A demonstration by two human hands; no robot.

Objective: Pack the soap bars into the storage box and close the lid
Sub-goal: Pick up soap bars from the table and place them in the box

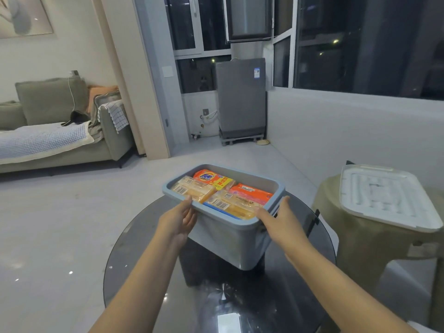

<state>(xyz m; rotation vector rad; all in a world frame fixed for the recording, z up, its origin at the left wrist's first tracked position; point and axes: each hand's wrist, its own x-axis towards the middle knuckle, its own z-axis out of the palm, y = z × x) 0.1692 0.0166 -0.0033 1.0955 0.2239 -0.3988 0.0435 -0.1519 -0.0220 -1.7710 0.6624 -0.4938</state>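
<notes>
A grey storage box (230,239) with a blue rim stands on a round dark glass table (149,272), lid off. Several wrapped soap bars fill it: yellow bars (230,205) at the front and left, an orange Tide bar (211,179) at the back, an orange-red bar (252,192) on the right. My left hand (179,219) touches the box's near left rim with fairly straight fingers. My right hand (278,217) lies against the right end by the rim. The white lid (384,195) lies on a stool to the right.
The olive plastic stool (374,241) stands right of the table, close to a white wall. A grey washing machine (241,99) sits at the back under dark windows. A sofa (55,131) is at far left. Light tiled floor lies between.
</notes>
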